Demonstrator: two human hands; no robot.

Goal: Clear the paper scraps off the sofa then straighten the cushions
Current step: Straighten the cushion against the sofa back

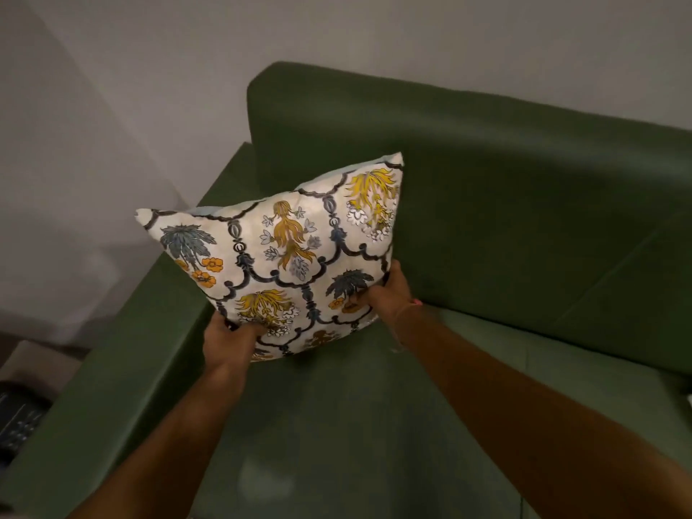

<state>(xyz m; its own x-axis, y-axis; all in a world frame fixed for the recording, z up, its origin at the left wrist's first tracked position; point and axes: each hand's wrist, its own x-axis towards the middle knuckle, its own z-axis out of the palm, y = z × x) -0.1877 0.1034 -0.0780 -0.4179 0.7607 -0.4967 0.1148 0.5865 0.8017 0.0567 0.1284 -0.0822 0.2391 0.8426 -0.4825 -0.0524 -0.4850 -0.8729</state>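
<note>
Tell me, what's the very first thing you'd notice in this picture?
The bright flowery cushion jumps out first, standing tilted near the sofa's left corner. The left hand has a grip on its lower left edge and the right hand on its lower right edge. All around it is the big green sofa, set against a plain pale wall.

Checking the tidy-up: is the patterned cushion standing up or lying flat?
Standing, tilted. The cushion is on edge in the sofa corner, its printed face showing, gripped low by the left hand and right hand.
</note>
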